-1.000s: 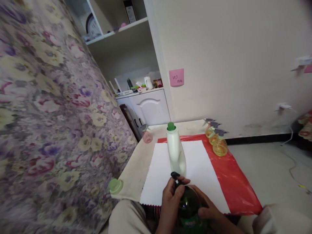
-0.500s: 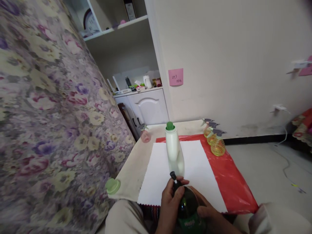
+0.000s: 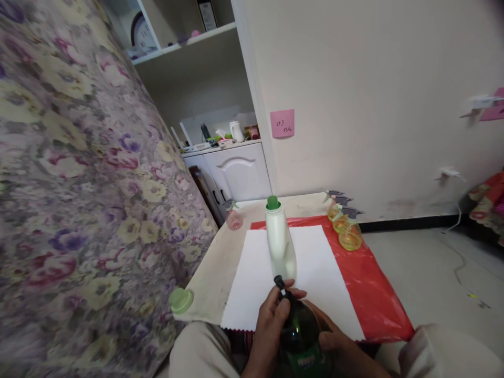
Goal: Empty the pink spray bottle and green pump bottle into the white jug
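Note:
A dark green bottle with a black pump-like top leans in my lap at the table's near edge. My left hand is closed around its neck, just under the black top, thumb along the near side. Against the right side of the bottle's body, my right hand grips with its thumb in front and its fingers mostly hidden behind. Just beyond stands a pale green jug, upright, with a green spout showing at its mouth. A light green cap lies at the table's left front corner.
White paper lies over a red plastic sheet on the table. A pink spray bottle stands at the back left, and yellow spray bottles at the back right. A floral curtain hangs along the left.
The view has shifted very slightly. Both hands keep the same hold on the dark green bottle, and the things on the table have not moved.

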The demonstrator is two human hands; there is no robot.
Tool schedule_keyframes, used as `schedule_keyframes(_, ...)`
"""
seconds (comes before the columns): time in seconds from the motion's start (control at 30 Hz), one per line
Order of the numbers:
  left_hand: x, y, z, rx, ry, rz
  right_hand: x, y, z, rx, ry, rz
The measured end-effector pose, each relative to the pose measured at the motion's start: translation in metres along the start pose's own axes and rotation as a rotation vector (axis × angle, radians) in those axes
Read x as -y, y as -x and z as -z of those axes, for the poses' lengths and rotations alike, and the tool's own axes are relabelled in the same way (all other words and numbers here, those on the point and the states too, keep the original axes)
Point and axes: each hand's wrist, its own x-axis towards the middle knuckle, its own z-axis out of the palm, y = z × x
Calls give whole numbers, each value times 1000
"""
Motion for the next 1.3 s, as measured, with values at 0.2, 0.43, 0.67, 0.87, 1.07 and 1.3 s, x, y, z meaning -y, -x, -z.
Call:
schedule_keyframes(0.2,-2,2,-1,-154,40,2,1,-1,-4,-44,26,42)
schedule_keyframes(0.43,4,-2,0,-143,-1,4,-4,-1,8,-96,102,57)
schedule_keyframes(0.67,9,-4,1,-69,59,-17,-3,1,4,-87,79,49)
schedule_keyframes(0.87,14,-4,3,-97,-51,-36,-16,-5,28,-66,324,116)
schedule_keyframes(1.07,28,-1,2,-150,-260,-87,-28,-5,45,-207,568,213)
schedule_keyframes(1.3,41,2,-8,-234,-557,-50,-27,1,38,-413,887,215)
